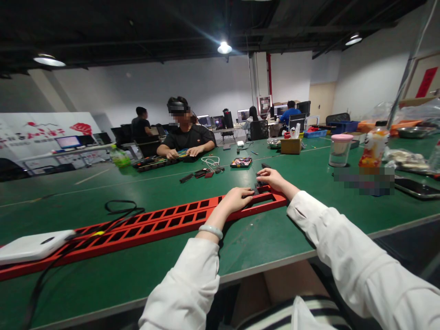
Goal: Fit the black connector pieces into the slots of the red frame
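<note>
A long red frame [154,228] with two rows of rectangular slots lies across the green table. My left hand [239,200] rests over its right part, fingers bent against a small dark piece at the frame's far edge. Close by on the right, my right hand [271,178] is curled at the same end of the frame, with its fingertips near another dark piece. What either hand grips is too small to make out. A black cable [120,215] lies over the frame's left part, beside a white box [36,246] resting on it.
Beyond the frame are a small patterned tray [241,162], a white cable [210,161] and dark parts. A lidded cup [340,151], an orange bottle [374,146] and a phone [416,187] stand or lie right. Across the table, a person [185,137] works on another frame.
</note>
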Motion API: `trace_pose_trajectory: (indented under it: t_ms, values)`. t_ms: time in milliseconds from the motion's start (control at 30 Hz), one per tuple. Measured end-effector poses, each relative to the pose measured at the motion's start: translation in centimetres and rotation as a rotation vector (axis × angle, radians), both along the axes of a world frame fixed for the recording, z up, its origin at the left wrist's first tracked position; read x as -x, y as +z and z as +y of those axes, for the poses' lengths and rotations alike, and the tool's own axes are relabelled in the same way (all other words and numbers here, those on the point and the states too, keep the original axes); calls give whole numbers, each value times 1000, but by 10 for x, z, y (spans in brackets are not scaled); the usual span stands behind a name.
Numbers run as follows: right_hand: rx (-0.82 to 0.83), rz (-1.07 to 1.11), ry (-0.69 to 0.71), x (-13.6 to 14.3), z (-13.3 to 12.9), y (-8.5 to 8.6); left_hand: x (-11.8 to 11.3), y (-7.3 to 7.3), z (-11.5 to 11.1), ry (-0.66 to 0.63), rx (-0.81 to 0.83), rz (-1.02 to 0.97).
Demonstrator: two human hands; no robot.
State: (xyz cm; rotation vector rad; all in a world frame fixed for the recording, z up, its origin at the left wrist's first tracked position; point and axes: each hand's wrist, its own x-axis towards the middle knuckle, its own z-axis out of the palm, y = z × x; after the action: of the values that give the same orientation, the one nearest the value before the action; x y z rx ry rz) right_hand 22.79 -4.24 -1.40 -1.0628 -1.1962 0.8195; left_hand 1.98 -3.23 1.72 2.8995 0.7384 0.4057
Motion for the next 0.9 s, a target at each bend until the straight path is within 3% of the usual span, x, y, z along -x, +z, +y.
trace_pose_trajectory:
  t_ms: [267, 567, 667, 800, 900]
  values:
    - [99, 225, 258, -15, -5, 4, 0, -1, 0, -46, -30, -1]
    - [245, 132, 398, -25, -17, 9, 0, 0, 0, -26, -37, 10]
    - [224, -4, 342, -24, -18, 11, -1, -1, 2, -32, -44, 8]
    - [165, -410, 196, -23, -19, 17, -2, -2, 2, -17, -28, 1]
    - [110, -640, 193, -20, -20, 21, -2, -1, 0, -5, -5, -1]
